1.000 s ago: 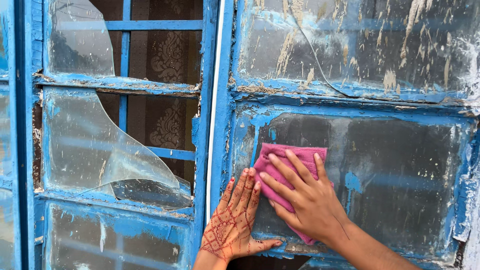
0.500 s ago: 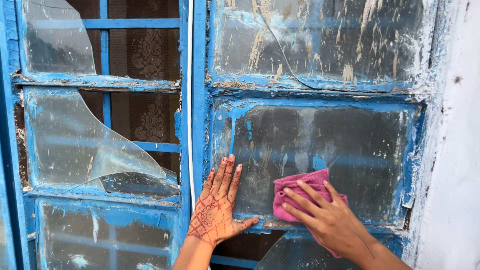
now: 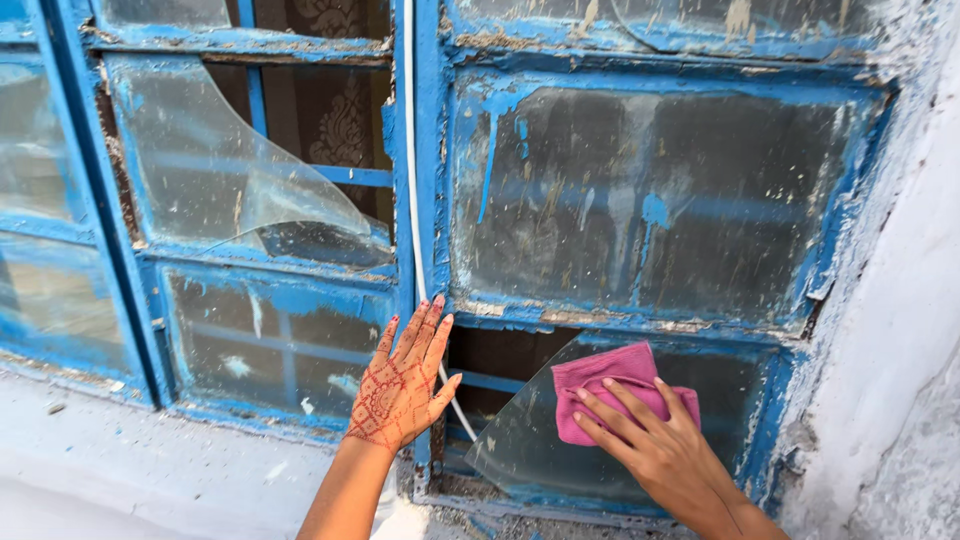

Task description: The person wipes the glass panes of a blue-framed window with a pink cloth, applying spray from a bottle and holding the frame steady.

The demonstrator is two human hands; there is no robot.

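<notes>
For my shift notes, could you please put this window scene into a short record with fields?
Left hand: henna-patterned left hand lies flat, fingers spread, on the blue wooden window frame
Right hand: right hand presses a pink cloth against the broken lower glass pane
Above: paint-smeared intact pane
Left side: jagged broken pane
Right side: white wall

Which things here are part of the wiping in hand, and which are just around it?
In use: pink cloth; right hand pressing it; broken lower pane; left hand on the blue frame.
Around: dirty pane above; broken left pane; white cable.
</notes>
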